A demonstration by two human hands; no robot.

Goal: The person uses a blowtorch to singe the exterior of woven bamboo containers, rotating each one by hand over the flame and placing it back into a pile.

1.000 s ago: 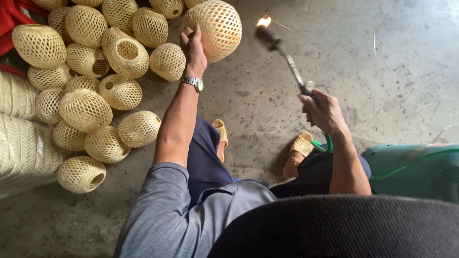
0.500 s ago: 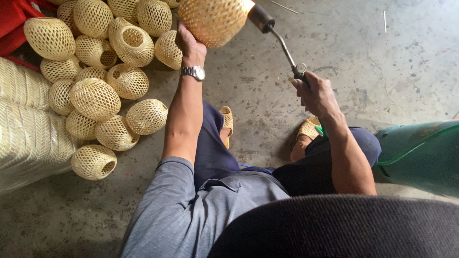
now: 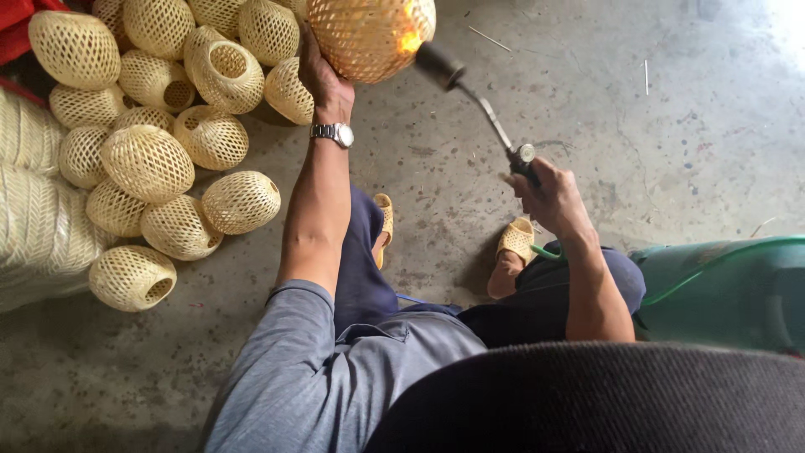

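**Torch flame now on the held woven globe**

Left hand (image 3: 323, 80) grip clamped on the woven bamboo globe (image 3: 369, 33), fingers wrapped on its lower left side, arm stretched forward, metal wristwatch (image 3: 333, 132) on the wrist. Right hand (image 3: 545, 186) grip closed round the handle of the gas torch (image 3: 482, 105), thin metal neck angled up-left to a dark nozzle.

Change: a second ago the flame burned in open air, well right of the globe; now the nozzle sits just beside the globe's right side and an orange glow shows on the weave there. Judged: singeing of the surface is in hand, globe being presented to the flame.

Globe: open lattice weave, rounded, pale tan, looks light and stiff, glowing warmer near the flame. Left of the globe, a pile of similar woven globes (image 3: 147, 159) on the concrete floor (image 3: 671, 126), some with round openings showing. Below-right of the globe, green gas cylinder (image 3: 721, 289) with green hose. Floor grey, rough, speckled. Tan sandals (image 3: 517, 239) on the feet below the globe.
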